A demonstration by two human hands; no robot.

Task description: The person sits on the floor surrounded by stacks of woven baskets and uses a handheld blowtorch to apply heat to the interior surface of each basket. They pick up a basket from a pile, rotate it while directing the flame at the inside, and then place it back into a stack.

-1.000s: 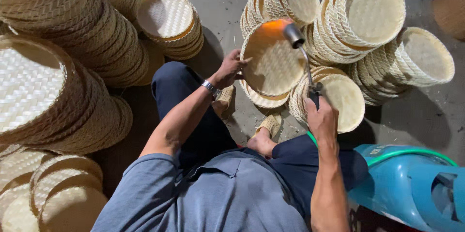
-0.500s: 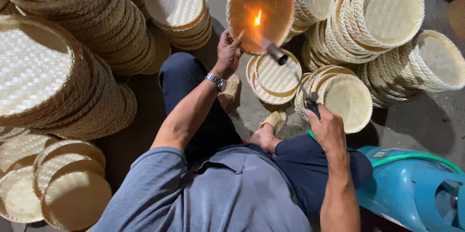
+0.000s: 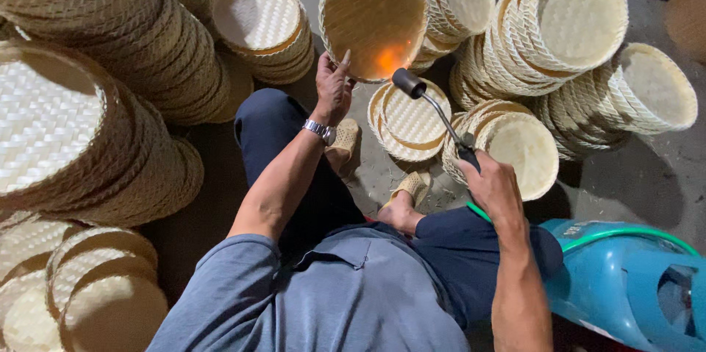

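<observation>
Stacks of woven trays [image 3: 88,124] fill the left of the frame, tall and leaning; more stacks [image 3: 573,21] crowd the upper right, tipped on edge so their pale insides show. A teal gas cylinder [image 3: 625,286] sits at lower right on the concrete floor [image 3: 662,168], with a green hose looping from it.

At top centre the left hand [image 3: 333,87] holds up one round tray [image 3: 375,13], its inside turned toward the viewer. The fingers [image 3: 343,65] grasp its lower rim, thumb on the near side. An orange glow shows on the weave just above the torch [image 3: 434,113], whose dark nozzle points at the tray from just below. The right hand [image 3: 491,186] has its fingers clenched around the torch handle, right of centre.

The tray looks light, since one hand carries it by the edge alone. The woven strips should be stiff enough to keep their shape yet thin and dry, so likely to scorch or crack. The bound rim is the firm part and the sensible hold, well away from the heated patch. The weave probably gives good grip, though its surface is too fine to judge from here.

A short stack [image 3: 408,120] lies flat below the torch, near the feet.
</observation>
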